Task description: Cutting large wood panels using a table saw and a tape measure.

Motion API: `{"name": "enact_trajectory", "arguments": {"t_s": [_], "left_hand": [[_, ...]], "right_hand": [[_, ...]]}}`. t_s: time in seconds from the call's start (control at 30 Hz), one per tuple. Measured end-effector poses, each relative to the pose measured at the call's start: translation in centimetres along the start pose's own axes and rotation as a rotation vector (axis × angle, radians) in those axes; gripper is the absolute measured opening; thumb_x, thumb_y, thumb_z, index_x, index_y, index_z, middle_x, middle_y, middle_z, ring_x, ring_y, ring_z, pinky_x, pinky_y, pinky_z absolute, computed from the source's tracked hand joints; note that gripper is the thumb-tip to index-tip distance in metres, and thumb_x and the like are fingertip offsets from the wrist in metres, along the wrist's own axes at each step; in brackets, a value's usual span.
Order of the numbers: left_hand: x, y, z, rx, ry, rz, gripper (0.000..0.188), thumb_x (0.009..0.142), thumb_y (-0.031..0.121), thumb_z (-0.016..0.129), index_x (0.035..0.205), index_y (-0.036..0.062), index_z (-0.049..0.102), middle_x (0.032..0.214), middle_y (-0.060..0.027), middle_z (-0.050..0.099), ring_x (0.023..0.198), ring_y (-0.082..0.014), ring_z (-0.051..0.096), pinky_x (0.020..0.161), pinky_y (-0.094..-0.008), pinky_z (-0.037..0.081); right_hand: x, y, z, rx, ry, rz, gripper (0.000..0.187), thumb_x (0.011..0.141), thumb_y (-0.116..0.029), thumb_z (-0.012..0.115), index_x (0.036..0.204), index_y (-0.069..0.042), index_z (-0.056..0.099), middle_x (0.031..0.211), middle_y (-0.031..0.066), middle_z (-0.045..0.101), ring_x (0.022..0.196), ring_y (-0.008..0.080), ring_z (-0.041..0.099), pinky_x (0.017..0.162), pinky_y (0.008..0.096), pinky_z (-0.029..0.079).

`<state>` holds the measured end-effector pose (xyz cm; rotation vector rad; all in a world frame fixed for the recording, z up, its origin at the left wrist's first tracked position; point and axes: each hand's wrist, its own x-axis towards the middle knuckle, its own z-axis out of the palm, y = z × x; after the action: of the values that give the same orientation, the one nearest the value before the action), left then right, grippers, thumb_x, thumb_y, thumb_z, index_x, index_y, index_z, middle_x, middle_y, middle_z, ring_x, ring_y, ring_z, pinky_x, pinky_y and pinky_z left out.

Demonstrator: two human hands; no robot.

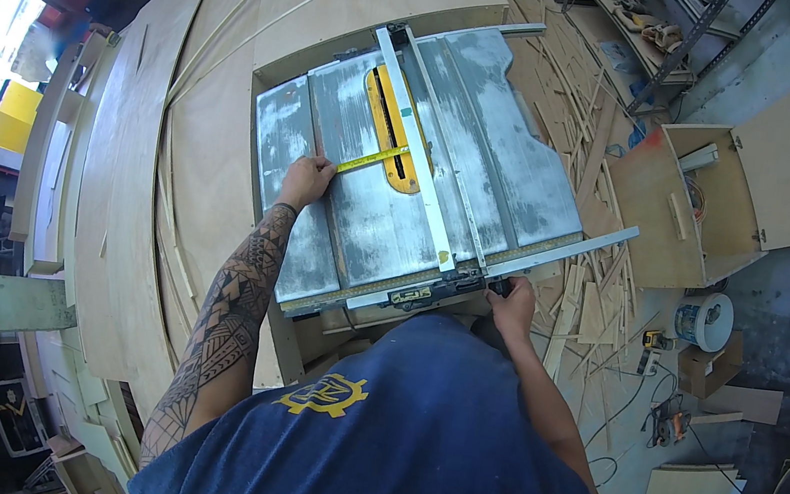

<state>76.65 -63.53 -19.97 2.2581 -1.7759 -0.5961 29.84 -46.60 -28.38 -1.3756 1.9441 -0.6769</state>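
Note:
A table saw with a worn grey metal top [448, 83] stands in front of me. Over its left part, my left hand [307, 180] is closed on a tape measure whose case is hidden by the fingers. The yellow tape blade [367, 158] runs out across the yellow throat plate [406, 180] and ends by the long pale rip fence [433, 192]. At the front rail [566, 251], my right hand [513, 312] is closed around the black knob [501, 286] at the fence's near end. No saw blade can be made out in the plate's dark slot.
Large plywood sheets [211, 49] surround the saw's far and left sides, with thin strips on them. Offcuts [599, 306] litter the floor at right. Beyond are an open plywood cabinet [672, 215], a white bucket [705, 321], corded power tools [670, 419] and a metal shelf [681, 45].

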Motion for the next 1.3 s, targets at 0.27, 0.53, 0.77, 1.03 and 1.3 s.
{"name": "enact_trajectory", "arguments": {"t_s": [0.27, 0.53, 0.77, 1.03, 1.3], "left_hand": [[-0.13, 0.37, -0.05, 0.015, 0.005, 0.005, 0.038, 0.095, 0.04, 0.064, 0.112, 0.0097, 0.08, 0.109, -0.0269, 0.073, 0.104, -0.0423, 0.071, 0.095, -0.0476, 0.056], [-0.37, 0.13, 0.06, 0.03, 0.035, 0.029, 0.037, 0.096, 0.039, 0.063, 0.111, 0.0094, 0.08, 0.108, -0.0269, 0.073, 0.103, -0.0422, 0.071, 0.096, -0.0476, 0.056], [-0.13, 0.13, 0.04, 0.055, 0.036, 0.042, 0.038, 0.096, 0.039, 0.063, 0.112, 0.0097, 0.08, 0.109, -0.0266, 0.073, 0.103, -0.0424, 0.071, 0.096, -0.0474, 0.056], [-0.06, -0.17, 0.24, 0.043, 0.042, 0.018, 0.037, 0.095, 0.04, 0.064, 0.112, 0.011, 0.08, 0.108, -0.0267, 0.073, 0.103, -0.0429, 0.071, 0.096, -0.0482, 0.056], [-0.32, 0.23, 0.22, 0.041, 0.042, 0.006, 0.037, 0.096, 0.04, 0.064, 0.113, 0.0113, 0.079, 0.112, -0.0262, 0.072, 0.105, -0.0426, 0.07, 0.096, -0.0483, 0.056]], "right_hand": [[0.04, 0.08, -0.04, -0.019, -0.003, 0.007, 0.051, 0.071, -0.016, 0.093, 0.108, 0.005, 0.065, 0.102, 0.0237, 0.071, 0.098, 0.0392, 0.071, 0.087, 0.0453, 0.055], [0.18, -0.15, 0.06, -0.034, 0.006, -0.002, 0.049, 0.072, -0.016, 0.093, 0.106, 0.006, 0.065, 0.1, 0.0232, 0.071, 0.095, 0.0379, 0.071, 0.086, 0.0438, 0.055], [0.09, -0.02, -0.04, -0.032, 0.005, -0.013, 0.048, 0.071, -0.015, 0.093, 0.106, 0.005, 0.065, 0.099, 0.0231, 0.071, 0.094, 0.038, 0.071, 0.085, 0.0441, 0.055], [-0.02, 0.03, 0.25, -0.04, 0.037, -0.026, 0.047, 0.071, -0.014, 0.092, 0.105, 0.005, 0.066, 0.099, 0.0232, 0.071, 0.094, 0.0383, 0.071, 0.085, 0.0442, 0.055], [-0.14, 0.05, 0.15, -0.043, 0.037, -0.039, 0.049, 0.071, -0.015, 0.092, 0.106, 0.006, 0.065, 0.101, 0.0241, 0.071, 0.095, 0.0387, 0.071, 0.086, 0.0439, 0.055]]}}
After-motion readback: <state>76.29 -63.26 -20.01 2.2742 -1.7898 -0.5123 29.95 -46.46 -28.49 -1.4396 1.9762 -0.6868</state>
